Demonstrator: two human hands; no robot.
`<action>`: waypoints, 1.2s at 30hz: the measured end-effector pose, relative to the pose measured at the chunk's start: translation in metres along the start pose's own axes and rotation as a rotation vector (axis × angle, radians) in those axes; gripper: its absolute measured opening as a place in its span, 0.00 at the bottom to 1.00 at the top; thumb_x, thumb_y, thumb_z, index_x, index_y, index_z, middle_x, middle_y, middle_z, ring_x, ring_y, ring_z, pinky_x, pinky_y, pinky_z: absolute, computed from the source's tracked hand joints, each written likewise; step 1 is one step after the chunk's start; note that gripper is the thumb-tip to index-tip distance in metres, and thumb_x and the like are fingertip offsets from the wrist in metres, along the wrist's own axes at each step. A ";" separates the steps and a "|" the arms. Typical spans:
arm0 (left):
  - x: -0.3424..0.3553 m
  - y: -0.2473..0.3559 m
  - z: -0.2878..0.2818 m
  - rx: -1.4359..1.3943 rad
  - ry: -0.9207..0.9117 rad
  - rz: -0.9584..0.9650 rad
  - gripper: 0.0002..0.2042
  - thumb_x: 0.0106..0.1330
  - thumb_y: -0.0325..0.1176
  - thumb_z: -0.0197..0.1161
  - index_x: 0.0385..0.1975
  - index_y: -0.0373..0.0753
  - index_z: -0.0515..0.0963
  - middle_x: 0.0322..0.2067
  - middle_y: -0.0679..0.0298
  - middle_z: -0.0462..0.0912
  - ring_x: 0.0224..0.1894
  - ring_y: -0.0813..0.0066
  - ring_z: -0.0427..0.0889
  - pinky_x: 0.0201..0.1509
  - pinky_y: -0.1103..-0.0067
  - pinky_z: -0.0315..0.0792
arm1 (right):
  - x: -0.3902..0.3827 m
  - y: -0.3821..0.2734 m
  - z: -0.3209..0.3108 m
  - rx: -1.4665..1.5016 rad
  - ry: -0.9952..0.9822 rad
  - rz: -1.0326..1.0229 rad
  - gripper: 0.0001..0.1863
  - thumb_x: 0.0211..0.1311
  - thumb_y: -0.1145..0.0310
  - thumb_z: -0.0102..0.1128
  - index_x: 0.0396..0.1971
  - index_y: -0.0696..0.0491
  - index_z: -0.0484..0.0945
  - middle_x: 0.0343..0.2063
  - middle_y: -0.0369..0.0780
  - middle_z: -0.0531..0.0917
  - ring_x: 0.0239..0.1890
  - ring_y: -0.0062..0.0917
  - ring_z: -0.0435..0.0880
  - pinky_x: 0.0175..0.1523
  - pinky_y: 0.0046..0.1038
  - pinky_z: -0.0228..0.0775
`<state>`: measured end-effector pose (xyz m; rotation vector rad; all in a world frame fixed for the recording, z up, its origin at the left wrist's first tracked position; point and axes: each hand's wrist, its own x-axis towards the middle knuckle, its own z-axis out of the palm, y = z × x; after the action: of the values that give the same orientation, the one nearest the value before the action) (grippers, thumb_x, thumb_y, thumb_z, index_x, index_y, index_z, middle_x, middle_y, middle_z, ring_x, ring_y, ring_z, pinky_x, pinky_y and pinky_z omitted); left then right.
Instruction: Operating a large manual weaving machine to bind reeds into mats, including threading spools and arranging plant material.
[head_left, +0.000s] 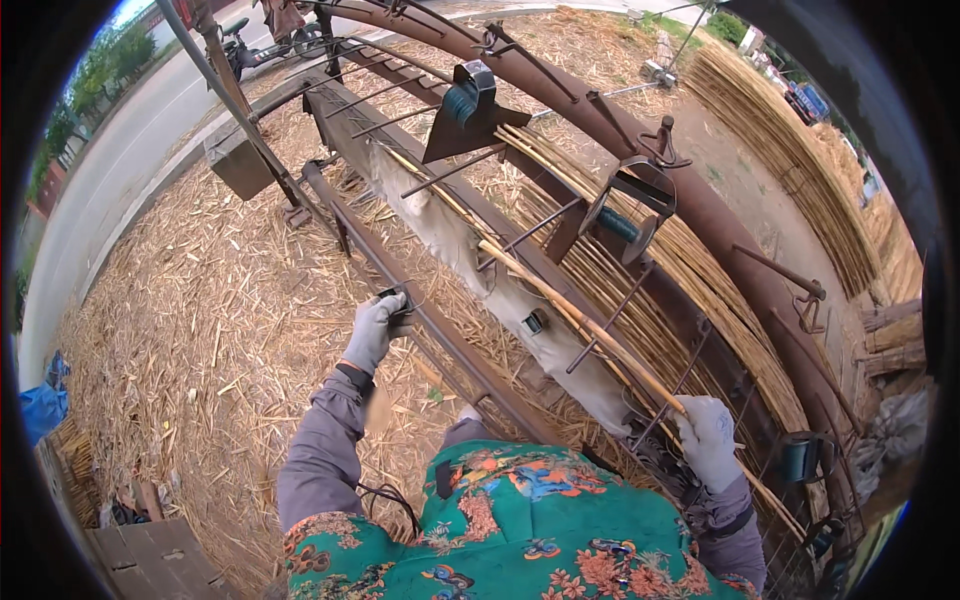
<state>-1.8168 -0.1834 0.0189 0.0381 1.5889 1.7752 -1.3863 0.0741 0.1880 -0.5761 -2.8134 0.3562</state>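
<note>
My left hand (pixel 372 330), in a pale grey glove, is closed around a small black object (pixel 393 298) beside the near brown metal rail (pixel 440 345). The fingers partly cover this object, so its kind does not show. On the right, my gloved right hand (pixel 708 440) is wrapped round a few long tan reed stalks (pixel 590 325). They run diagonally up and left across the metal pegs of a long frame. A layer of reeds (pixel 640 345) lies beyond them, under the frame. Spools of green twine (pixel 461 103) sit in metal holders along the machine.
A thick rusty pipe (pixel 610 125) arches over the far side. Pale cloth (pixel 450 235) covers a beam, with another small black piece (pixel 534 322) on it. Reed scraps (pixel 200 370) litter the ground. A bound reed mat (pixel 790 160) lies far right; a road (pixel 150 140) runs at left.
</note>
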 end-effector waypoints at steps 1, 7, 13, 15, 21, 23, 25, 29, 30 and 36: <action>0.010 -0.026 0.005 -0.073 -0.039 -0.037 0.13 0.67 0.40 0.59 0.44 0.38 0.78 0.34 0.65 0.82 0.33 0.73 0.82 0.35 0.76 0.79 | 0.007 0.005 0.002 0.002 0.007 0.010 0.13 0.54 0.76 0.62 0.41 0.53 0.78 0.27 0.43 0.79 0.33 0.39 0.78 0.38 0.39 0.67; 0.044 -0.115 0.036 -0.280 -0.108 -0.220 0.13 0.67 0.41 0.60 0.44 0.41 0.78 0.37 0.65 0.83 0.36 0.67 0.82 0.38 0.69 0.78 | 0.057 0.033 0.025 -0.120 0.073 0.005 0.14 0.57 0.74 0.61 0.44 0.51 0.77 0.26 0.43 0.78 0.29 0.39 0.79 0.35 0.38 0.68; 0.069 -0.135 0.052 -0.268 -0.113 -0.285 0.13 0.68 0.42 0.57 0.45 0.43 0.78 0.39 0.64 0.83 0.35 0.67 0.82 0.40 0.69 0.77 | 0.146 0.041 0.066 -0.203 0.112 -0.008 0.12 0.60 0.69 0.59 0.44 0.49 0.76 0.27 0.42 0.79 0.31 0.40 0.80 0.37 0.39 0.70; 0.075 -0.137 0.054 -0.248 -0.092 -0.317 0.13 0.68 0.44 0.57 0.44 0.44 0.78 0.39 0.64 0.83 0.34 0.67 0.82 0.39 0.70 0.76 | 0.178 0.042 0.079 -0.166 0.165 -0.023 0.12 0.59 0.66 0.60 0.42 0.50 0.76 0.27 0.42 0.79 0.33 0.40 0.80 0.38 0.40 0.70; 0.094 -0.142 0.046 -0.241 -0.114 -0.354 0.12 0.67 0.43 0.58 0.44 0.45 0.78 0.39 0.65 0.83 0.37 0.67 0.81 0.41 0.70 0.75 | 0.200 0.036 0.085 -0.217 0.195 0.011 0.18 0.60 0.59 0.60 0.45 0.52 0.73 0.34 0.41 0.80 0.41 0.40 0.80 0.46 0.41 0.68; 0.106 -0.144 0.045 -0.219 -0.144 -0.373 0.13 0.65 0.43 0.60 0.45 0.46 0.78 0.39 0.66 0.83 0.37 0.67 0.80 0.41 0.69 0.74 | 0.196 0.033 0.084 -0.097 0.210 0.151 0.15 0.62 0.59 0.58 0.45 0.50 0.76 0.35 0.41 0.81 0.41 0.39 0.80 0.47 0.41 0.67; 0.115 -0.146 0.047 -0.201 -0.152 -0.409 0.13 0.65 0.43 0.61 0.44 0.47 0.78 0.39 0.67 0.83 0.37 0.68 0.80 0.41 0.68 0.73 | 0.195 0.032 0.082 -0.160 0.164 0.197 0.11 0.63 0.59 0.56 0.40 0.47 0.80 0.32 0.40 0.82 0.40 0.38 0.80 0.46 0.41 0.66; 0.129 -0.148 0.049 -0.194 -0.157 -0.454 0.13 0.67 0.41 0.58 0.47 0.43 0.77 0.40 0.63 0.82 0.36 0.64 0.82 0.37 0.70 0.77 | 0.207 0.034 0.075 -0.163 0.051 0.283 0.11 0.64 0.56 0.53 0.33 0.44 0.83 0.30 0.37 0.84 0.40 0.37 0.79 0.46 0.41 0.65; 0.131 -0.149 0.049 -0.200 -0.170 -0.455 0.14 0.66 0.42 0.59 0.47 0.44 0.77 0.39 0.63 0.83 0.36 0.64 0.82 0.37 0.70 0.77 | 0.212 0.036 0.072 -0.145 0.016 0.297 0.11 0.64 0.57 0.53 0.33 0.44 0.83 0.30 0.37 0.84 0.39 0.38 0.79 0.46 0.41 0.66; 0.147 -0.169 0.042 -0.046 -0.308 -0.163 0.14 0.64 0.42 0.64 0.45 0.43 0.78 0.37 0.63 0.83 0.33 0.64 0.82 0.35 0.70 0.77 | 0.234 0.019 0.070 -0.038 -0.033 0.377 0.08 0.61 0.61 0.57 0.29 0.47 0.82 0.30 0.38 0.82 0.40 0.38 0.80 0.44 0.42 0.70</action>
<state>-1.8197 -0.0775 -0.1822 0.1489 1.2930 1.5923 -1.6082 0.1740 0.1618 -1.1226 -2.7371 0.3836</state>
